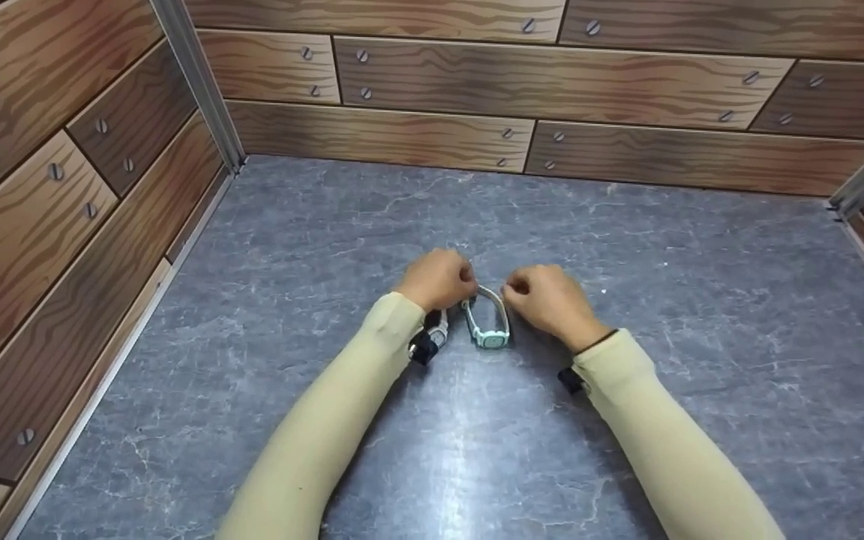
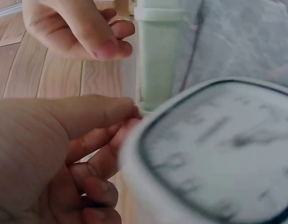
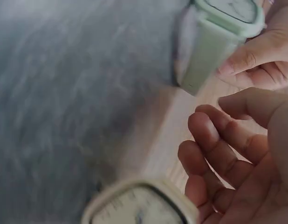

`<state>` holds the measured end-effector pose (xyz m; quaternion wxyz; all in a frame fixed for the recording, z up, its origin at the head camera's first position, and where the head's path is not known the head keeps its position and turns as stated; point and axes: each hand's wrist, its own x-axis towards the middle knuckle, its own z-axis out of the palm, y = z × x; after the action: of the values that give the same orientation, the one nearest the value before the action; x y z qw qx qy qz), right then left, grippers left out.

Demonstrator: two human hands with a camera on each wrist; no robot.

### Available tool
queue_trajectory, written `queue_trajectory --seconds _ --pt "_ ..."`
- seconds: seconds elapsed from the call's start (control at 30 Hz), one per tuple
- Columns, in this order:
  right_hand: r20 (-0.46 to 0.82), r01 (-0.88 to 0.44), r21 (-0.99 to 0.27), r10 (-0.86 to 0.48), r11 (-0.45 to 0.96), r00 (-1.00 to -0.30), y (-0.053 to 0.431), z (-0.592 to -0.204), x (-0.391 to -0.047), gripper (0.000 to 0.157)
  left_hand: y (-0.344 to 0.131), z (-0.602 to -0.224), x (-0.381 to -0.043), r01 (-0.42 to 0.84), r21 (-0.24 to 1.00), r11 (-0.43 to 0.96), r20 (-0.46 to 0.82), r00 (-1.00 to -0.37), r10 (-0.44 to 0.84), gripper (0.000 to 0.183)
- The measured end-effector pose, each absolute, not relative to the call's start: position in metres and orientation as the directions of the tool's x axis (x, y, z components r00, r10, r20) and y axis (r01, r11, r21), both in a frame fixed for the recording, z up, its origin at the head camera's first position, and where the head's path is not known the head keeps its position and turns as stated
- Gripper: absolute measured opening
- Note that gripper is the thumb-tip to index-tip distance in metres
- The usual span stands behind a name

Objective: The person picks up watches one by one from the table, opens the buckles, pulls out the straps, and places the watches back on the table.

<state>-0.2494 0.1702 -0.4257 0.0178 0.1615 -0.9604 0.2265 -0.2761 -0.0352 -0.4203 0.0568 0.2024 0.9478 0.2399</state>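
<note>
A mint-green wristwatch [image 1: 492,340] shows in the head view, its strap looping up and away from the case. My left hand [image 1: 438,279] pinches the end of the green strap [image 2: 158,60] between thumb and fingers. To the right of the loop, my right hand [image 1: 554,301] is close to the strap. Its fingers [image 3: 204,130] are loosely curved with nothing between them and the thumb. A pale watch [image 1: 439,334] lies beside the left wrist, partly covered by it; a large, blurred white watch face [image 2: 228,144] fills the left wrist view's lower right.
In the right wrist view, a cream-coloured watch [image 3: 139,207] is cut off by the bottom edge. The grey marbled tabletop [image 1: 289,247] runs under both arms. Wood-patterned panels [image 1: 432,75] wall in the back and sides.
</note>
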Motion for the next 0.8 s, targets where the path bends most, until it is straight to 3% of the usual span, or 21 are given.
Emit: queue_trajectory --seconds 0.23,0.33,0.5,0.67,0.8 --pt "0.274 -0.423 -0.512 -0.324 0.748 -0.905 0.201 -0.386 -0.226 0.015 -0.057 -0.387 -0.255 0.35 0.643 0.681 0.087 -0.917 0.388 0.038" --pt "0.333 -0.455 -0.514 -0.32 0.728 -0.887 0.214 -0.371 -0.218 0.012 -0.07 -0.369 -0.241 0.379 0.704 0.6 0.16 -0.909 0.386 0.039" --pt "0.385 -0.453 -0.544 -0.269 0.706 -0.883 0.232 -0.354 -0.209 0.011 -0.081 -0.351 -0.226 0.451 0.702 0.551 0.263 -0.883 0.389 0.036" --pt "0.445 -0.433 -0.591 -0.173 0.68 -0.879 0.249 -0.349 -0.207 0.008 -0.08 -0.352 -0.224 0.452 0.684 0.572 0.238 -0.88 0.411 0.036" --pt "0.388 -0.418 -0.554 -0.221 0.72 -0.895 0.257 -0.352 -0.206 0.009 -0.076 -0.36 -0.227 0.417 0.677 0.606 0.16 -0.888 0.432 0.036"
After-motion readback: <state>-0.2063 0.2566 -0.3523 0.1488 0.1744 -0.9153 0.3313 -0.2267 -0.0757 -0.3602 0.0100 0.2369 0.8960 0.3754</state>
